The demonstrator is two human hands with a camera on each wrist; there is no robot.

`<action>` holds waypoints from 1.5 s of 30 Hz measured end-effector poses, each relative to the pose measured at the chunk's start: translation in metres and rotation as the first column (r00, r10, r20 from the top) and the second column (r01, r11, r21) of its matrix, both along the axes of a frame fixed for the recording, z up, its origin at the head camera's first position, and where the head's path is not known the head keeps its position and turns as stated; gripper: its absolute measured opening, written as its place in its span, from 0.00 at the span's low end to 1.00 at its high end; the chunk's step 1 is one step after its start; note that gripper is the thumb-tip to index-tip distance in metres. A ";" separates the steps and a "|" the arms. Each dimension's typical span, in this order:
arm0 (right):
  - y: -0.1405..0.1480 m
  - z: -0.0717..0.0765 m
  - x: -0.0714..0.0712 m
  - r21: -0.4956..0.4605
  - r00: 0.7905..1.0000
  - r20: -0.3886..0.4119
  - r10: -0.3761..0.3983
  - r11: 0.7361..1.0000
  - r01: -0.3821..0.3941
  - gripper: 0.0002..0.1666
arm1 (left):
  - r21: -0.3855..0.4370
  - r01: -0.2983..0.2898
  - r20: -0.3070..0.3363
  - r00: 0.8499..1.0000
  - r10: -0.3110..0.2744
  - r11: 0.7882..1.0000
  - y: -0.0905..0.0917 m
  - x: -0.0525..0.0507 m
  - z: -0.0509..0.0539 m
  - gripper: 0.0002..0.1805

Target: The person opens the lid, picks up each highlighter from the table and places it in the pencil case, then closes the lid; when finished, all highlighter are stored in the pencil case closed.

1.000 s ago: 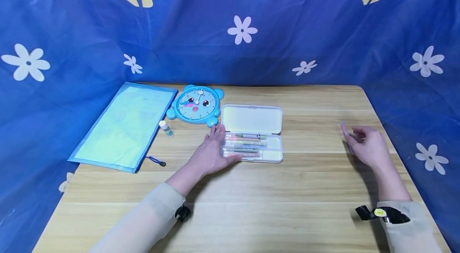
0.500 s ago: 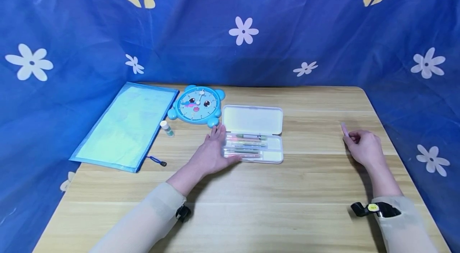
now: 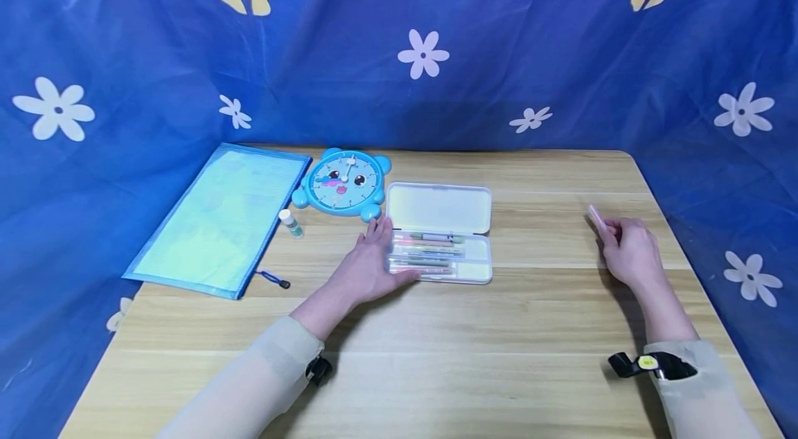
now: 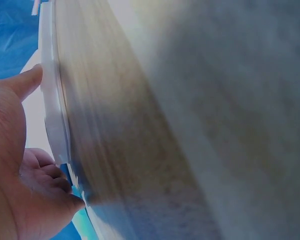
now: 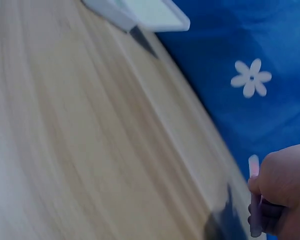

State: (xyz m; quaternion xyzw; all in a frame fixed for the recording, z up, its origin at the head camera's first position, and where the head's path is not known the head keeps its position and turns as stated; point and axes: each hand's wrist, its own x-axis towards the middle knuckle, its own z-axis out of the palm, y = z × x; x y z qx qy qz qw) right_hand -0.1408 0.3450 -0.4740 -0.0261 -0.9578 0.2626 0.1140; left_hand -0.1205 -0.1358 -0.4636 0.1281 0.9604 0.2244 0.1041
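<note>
A white pencil case (image 3: pixel 472 271) lies open on the table, its lid (image 3: pixel 438 208) folded back. Several slim pens (image 3: pixel 430 251) lie inside, towards its left end. My left hand (image 3: pixel 364 269) holds the case at its left end: the thumb presses the front wall, and the fingers lie along the left side. In the left wrist view, that thumb touches the white case wall (image 4: pixel 52 95). Far to the right, my right hand (image 3: pixel 636 252) pinches a slim pink pen (image 3: pixel 596 218) between thumb and fingers. In the right wrist view, the pen (image 5: pixel 254 167) sticks out past both sides of the grip.
Behind and left of the case lies a blue toy clock (image 3: pixel 343 183) with a face on it. A small white-capped bottle (image 3: pixel 291 223) stands or leans beside a blue-edged mesh pouch (image 3: pixel 221 217) with a zip pull (image 3: pixel 274 279). A blue flowered cloth (image 3: pixel 474 106) hangs behind the wooden table (image 3: pixel 499 356).
My right hand has shifted a little left, and the pink pen now sits higher and more tilted in its grip. My left hand and the case have stayed put.
</note>
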 end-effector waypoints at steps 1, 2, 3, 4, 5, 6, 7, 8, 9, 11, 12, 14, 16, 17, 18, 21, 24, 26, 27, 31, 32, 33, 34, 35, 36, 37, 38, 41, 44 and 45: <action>-0.003 0.002 0.001 -0.007 1.000 -0.019 0.010 1.000 -0.010 0.17 | 0.000 0.000 0.001 1.000 0.000 1.000 0.000 0.000 0.000 0.70; -0.006 0.005 0.001 -0.013 0.999 -0.038 0.024 1.000 -0.025 0.17 | 0.000 0.000 0.001 1.000 0.000 1.000 0.000 0.000 0.000 0.70; -0.010 0.008 0.002 -0.022 0.997 -0.058 0.041 0.999 -0.043 0.16 | -0.001 0.000 -0.001 1.000 0.000 1.000 0.000 0.000 0.000 0.70; -0.014 0.011 0.002 -0.028 0.996 -0.074 0.057 0.998 -0.059 0.15 | -0.002 0.000 -0.001 1.000 0.000 1.000 0.000 0.000 -0.001 0.70; -0.018 0.015 0.003 -0.040 0.993 -0.091 0.074 0.996 -0.077 0.14 | -0.001 -0.001 -0.002 1.000 0.001 1.000 0.000 0.000 -0.001 0.70; -0.022 0.018 0.004 -0.052 0.990 -0.110 0.090 0.994 -0.096 0.13 | -0.001 -0.001 -0.003 1.000 0.001 1.000 0.000 0.000 -0.001 0.70; -0.027 0.021 0.004 -0.063 0.987 -0.124 0.105 0.992 -0.113 0.13 | 0.002 -0.001 -0.003 1.000 0.001 1.000 0.000 0.000 -0.001 0.70; -0.032 0.024 0.005 -0.070 0.983 -0.137 0.121 0.989 -0.131 0.12 | 0.003 -0.002 -0.004 1.000 0.002 1.000 0.000 0.000 -0.001 0.70; -0.036 0.027 0.005 -0.075 0.980 -0.146 0.136 0.986 -0.148 0.11 | 0.005 -0.002 -0.003 1.000 0.002 1.000 0.000 0.000 -0.001 0.70; -0.046 0.033 0.007 -0.088 0.974 -0.158 0.162 0.980 -0.178 0.10 | 0.009 -0.002 -0.002 1.000 0.002 1.000 0.000 0.000 0.000 0.70; -0.050 0.035 0.008 -0.090 0.971 -0.161 0.175 0.977 -0.191 0.10 | 0.009 -0.002 -0.001 1.000 0.002 1.000 0.000 0.000 0.000 0.70; -0.059 0.040 0.009 -0.094 0.966 -0.163 0.200 0.972 -0.217 0.09 | 0.009 0.000 0.002 1.000 0.000 1.000 0.000 0.000 0.000 0.70; -0.068 0.045 0.011 -0.106 0.960 -0.161 0.228 0.963 -0.246 0.09 | 0.007 0.001 0.003 1.000 -0.001 1.000 0.000 0.000 0.000 0.70; -0.073 0.047 0.012 -0.111 0.956 -0.165 0.243 0.958 -0.263 0.08 | 0.006 0.003 0.002 1.000 -0.003 1.000 0.000 0.000 0.000 0.70; -0.077 0.049 0.013 -0.115 0.951 -0.169 0.258 0.953 -0.279 0.08 | 0.006 0.005 0.002 1.000 -0.005 1.000 0.000 0.000 0.000 0.70; -0.090 0.055 0.015 -0.122 0.934 -0.180 0.307 0.936 -0.331 0.08 | 0.007 0.007 -0.001 1.000 -0.007 1.000 -0.001 0.000 0.000 0.70; -0.103 0.058 0.016 -0.114 0.915 -0.196 0.352 0.919 -0.378 0.07 | 0.008 0.009 -0.001 1.000 -0.009 1.000 -0.001 0.000 0.000 0.70; -0.111 0.059 0.017 -0.115 0.903 -0.205 0.378 0.907 -0.405 0.07 | 0.010 0.009 0.001 1.000 -0.009 1.000 -0.001 0.000 -0.001 0.70; -0.115 0.059 0.017 -0.119 0.898 -0.209 0.388 0.901 -0.417 0.07 | 0.012 0.009 0.002 1.000 -0.009 1.000 -0.001 0.000 -0.001 0.70; -0.133 0.060 0.018 -0.157 0.875 -0.216 0.432 0.869 -0.468 0.09 | 0.013 0.008 0.005 1.000 -0.008 1.000 0.000 0.000 0.000 0.70; -0.138 0.060 0.018 -0.167 0.868 -0.215 0.447 0.859 -0.484 0.09 | 0.010 0.007 0.005 1.000 -0.008 1.000 -0.001 0.000 0.000 0.70; -0.144 0.061 0.018 -0.178 0.861 -0.212 0.462 0.848 -0.499 0.09 | 0.008 0.007 0.005 1.000 -0.007 1.000 -0.001 0.000 0.000 0.70; -0.149 0.061 0.018 -0.187 0.852 -0.211 0.480 0.836 -0.517 0.09 | 0.005 0.008 0.005 1.000 -0.008 1.000 -0.001 0.000 0.000 0.70; -0.155 0.061 0.018 -0.195 0.843 -0.206 0.498 0.823 -0.534 0.09 | 0.004 0.010 0.002 1.000 -0.010 1.000 -0.001 0.000 0.000 0.70; -0.160 0.061 0.019 -0.204 0.832 -0.200 0.517 0.809 -0.552 0.09 | 0.003 0.010 0.001 1.000 -0.010 1.000 -0.001 0.000 0.000 0.69; -0.166 0.061 0.018 -0.212 0.820 -0.195 0.539 0.793 -0.572 0.09 | 0.002 0.011 0.001 1.000 -0.011 1.000 -0.001 0.000 0.000 0.69; -0.171 0.060 0.018 -0.216 0.809 -0.188 0.556 0.781 -0.587 0.09 | 0.003 0.011 0.000 1.000 -0.011 1.000 -0.001 0.000 0.000 0.69; -0.185 0.056 0.017 -0.225 0.772 -0.167 0.613 0.739 -0.635 0.10 | 0.011 0.009 0.000 1.000 -0.009 1.000 -0.001 0.000 -0.001 0.69; -0.199 0.050 0.014 -0.207 0.733 -0.142 0.665 0.704 -0.679 0.10 | 0.014 0.007 0.000 1.000 -0.007 1.000 -0.001 0.000 -0.002 0.69; -0.203 0.048 0.014 -0.197 0.718 -0.132 0.683 0.692 -0.694 0.11 | 0.013 0.008 -0.001 1.000 -0.008 1.000 -0.001 0.000 -0.002 0.69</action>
